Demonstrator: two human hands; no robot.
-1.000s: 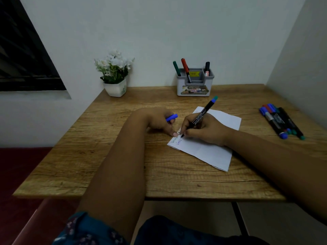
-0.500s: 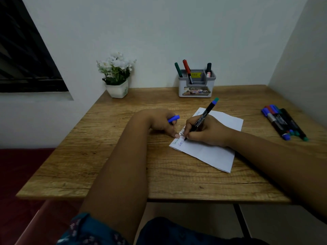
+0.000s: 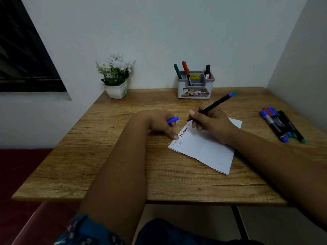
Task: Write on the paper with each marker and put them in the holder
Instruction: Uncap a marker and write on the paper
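- Right hand (image 3: 215, 126) fingers clamped on the marker (image 3: 216, 104), tip off the paper (image 3: 205, 147) — writing looks finished.
- Left hand (image 3: 161, 123) fingers curled round the blue cap (image 3: 173, 119) — recapping next, then the holder (image 3: 195, 89).

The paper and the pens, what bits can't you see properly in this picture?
Head view only:
- paper: its far part is covered by the right hand; the faint lines beside the bold word are too small to read.
- black marker: its tip is hidden behind the fingers.
- blue cap: mostly buried in the left hand.
- holder: label too small and blurred to read.
- markers on the table: overlapping, so the count is unsure.
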